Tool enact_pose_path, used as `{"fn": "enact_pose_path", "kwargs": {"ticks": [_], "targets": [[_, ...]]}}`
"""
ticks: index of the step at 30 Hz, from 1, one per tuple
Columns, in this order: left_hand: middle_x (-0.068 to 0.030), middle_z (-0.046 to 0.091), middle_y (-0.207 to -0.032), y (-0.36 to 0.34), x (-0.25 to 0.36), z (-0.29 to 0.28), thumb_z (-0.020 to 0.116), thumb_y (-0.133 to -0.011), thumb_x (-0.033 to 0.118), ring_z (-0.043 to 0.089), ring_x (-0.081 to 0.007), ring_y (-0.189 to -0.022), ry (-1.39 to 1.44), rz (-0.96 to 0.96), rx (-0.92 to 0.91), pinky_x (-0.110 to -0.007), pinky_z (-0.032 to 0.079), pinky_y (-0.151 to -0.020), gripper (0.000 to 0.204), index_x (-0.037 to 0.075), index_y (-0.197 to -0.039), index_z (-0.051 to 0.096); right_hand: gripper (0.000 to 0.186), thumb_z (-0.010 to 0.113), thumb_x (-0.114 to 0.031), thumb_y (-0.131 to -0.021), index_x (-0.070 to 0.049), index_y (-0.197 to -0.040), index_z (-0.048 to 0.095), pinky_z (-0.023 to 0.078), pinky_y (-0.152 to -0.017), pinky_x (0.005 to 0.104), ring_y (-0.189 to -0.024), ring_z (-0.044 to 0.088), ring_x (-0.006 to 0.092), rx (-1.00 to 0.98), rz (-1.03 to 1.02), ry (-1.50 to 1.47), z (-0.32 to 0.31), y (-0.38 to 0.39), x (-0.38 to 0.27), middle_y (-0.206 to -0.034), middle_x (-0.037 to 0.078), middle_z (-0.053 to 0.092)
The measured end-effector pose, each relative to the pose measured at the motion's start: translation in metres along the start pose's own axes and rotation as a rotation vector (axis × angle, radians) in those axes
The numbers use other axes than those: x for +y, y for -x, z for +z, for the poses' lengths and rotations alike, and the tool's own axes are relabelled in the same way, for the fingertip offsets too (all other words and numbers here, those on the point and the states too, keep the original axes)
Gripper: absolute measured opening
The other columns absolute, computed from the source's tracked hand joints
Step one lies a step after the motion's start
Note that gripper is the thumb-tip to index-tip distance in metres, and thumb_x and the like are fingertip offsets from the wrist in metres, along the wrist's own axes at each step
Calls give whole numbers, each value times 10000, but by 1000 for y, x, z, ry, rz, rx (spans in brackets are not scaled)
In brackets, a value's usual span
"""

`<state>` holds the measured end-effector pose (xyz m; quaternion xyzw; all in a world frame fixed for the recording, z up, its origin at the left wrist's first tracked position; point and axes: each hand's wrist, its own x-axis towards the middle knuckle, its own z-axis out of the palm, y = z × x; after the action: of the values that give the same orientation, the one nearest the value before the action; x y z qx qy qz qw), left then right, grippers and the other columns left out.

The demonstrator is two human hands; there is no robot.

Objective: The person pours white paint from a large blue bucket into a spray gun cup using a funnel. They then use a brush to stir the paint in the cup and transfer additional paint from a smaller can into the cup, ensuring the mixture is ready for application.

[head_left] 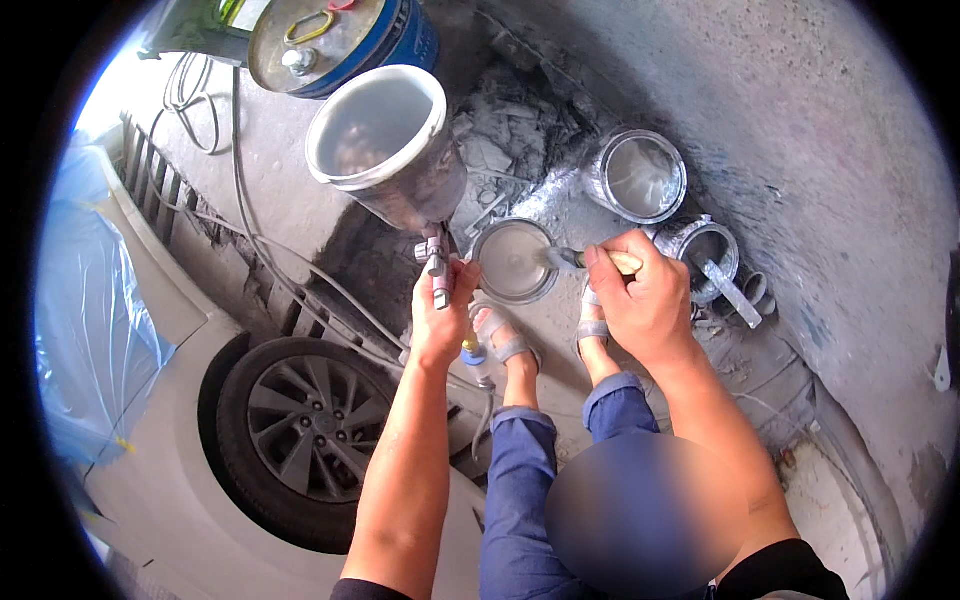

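My left hand (pixel 443 310) is closed around the handle of a spray gun (pixel 437 262). On top of the gun sits a large whitish cup (pixel 420 185) with a thick pale rim, stained on its side. My right hand (pixel 645 295) grips a paintbrush (pixel 627 262) by its wooden handle. The flat, greyish brush end points left, at the right rim of an open can (pixel 484 285) of grey liquid. Whether the tip touches the can, I cannot tell. Below my left hand, an air hose (pixel 486 405) hangs from a blue fitting.
Two more open cans, one with pale contents (pixel 645 180) and one with a flat stick (pixel 732 292), stand by the rough wall (pixel 840 150). A blue drum (pixel 400 45) stands at the far left. Left are a car wheel (pixel 315 420), blue plastic sheeting (pixel 105 330) and loose cables (pixel 240 170).
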<state>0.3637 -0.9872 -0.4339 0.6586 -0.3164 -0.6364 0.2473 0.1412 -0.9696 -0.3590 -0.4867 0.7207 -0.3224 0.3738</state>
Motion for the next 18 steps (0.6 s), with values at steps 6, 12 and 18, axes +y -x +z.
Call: {"fn": "enact_pose_path", "kwargs": {"ticks": [6, 12, 18], "targets": [[38, 539, -737, 2, 3, 3, 684, -891, 157, 449, -66, -664, -2, 20, 2, -251, 393, -604, 148, 65, -839, 580, 121, 694, -104, -852, -8, -848, 621, 489, -507, 300, -589, 676, 181, -51, -90, 103, 3, -1, -1, -671, 125, 672], [36, 542, -741, -1, -1, 1, 676, -896, 148, 456, -66, -665, -18, 14, -12, -248, 398, -612, 141, 58, -846, 580, 119, 696, -109, -845, -13, -836, 625, 511, -525, 316, -596, 688, 219, -89, -137, 97, 8, -1, -11, -661, 134, 667], [29, 561, -761, 2, 1, -2, 677, -897, 144, 469, -65, -678, -66, 14, -33, -245, 411, -624, 134, 52, -878, 582, 121, 695, -109, -847, -9, -830, 629, 512, -537, 311, -607, 689, 225, -20, -115, 22, 4, 1, -13, -675, 146, 667]]}}
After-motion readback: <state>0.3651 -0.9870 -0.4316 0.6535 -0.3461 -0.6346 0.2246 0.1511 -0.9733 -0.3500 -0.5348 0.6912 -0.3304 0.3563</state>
